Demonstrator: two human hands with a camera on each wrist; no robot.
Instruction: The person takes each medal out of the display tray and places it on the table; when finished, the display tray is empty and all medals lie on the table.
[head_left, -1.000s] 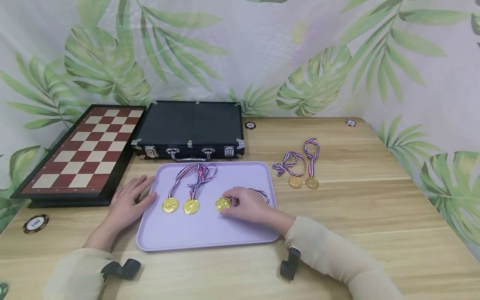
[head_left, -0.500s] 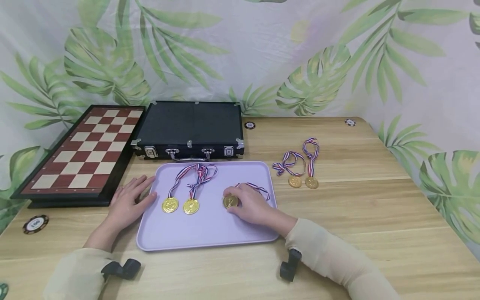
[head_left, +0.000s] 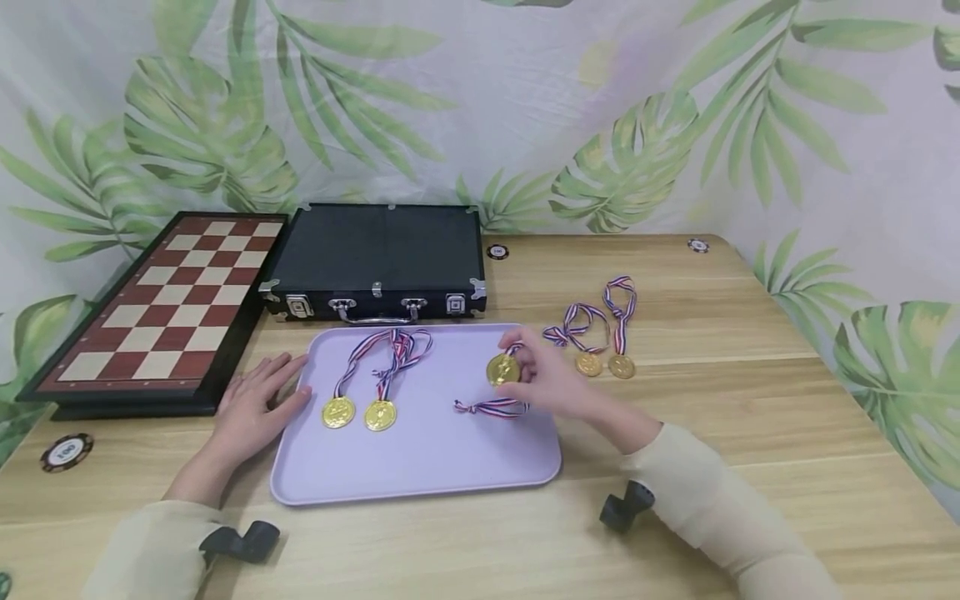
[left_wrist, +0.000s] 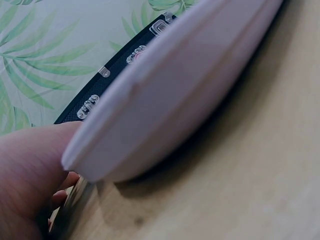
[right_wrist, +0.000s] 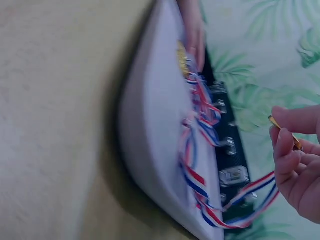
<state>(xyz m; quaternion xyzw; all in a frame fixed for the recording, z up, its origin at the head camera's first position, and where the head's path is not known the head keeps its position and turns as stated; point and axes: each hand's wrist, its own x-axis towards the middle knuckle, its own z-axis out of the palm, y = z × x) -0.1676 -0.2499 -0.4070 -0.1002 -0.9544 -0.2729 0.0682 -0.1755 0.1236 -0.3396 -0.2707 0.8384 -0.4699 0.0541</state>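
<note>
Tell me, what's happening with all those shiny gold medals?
A person sits at a wooden table with a purple tray in front of them. Their right hand pinches one gold medal and holds it just above the tray, while its striped ribbon trails on the tray. Their left hand rests flat at the tray's left edge. Two medals lie on the tray, and two more lie on the table to the right.

Right hand: pinches a gold medal by its edge.
Ribbon: red, white and blue, hangs down onto the lilac tray.
Behind the tray: black case.
</note>
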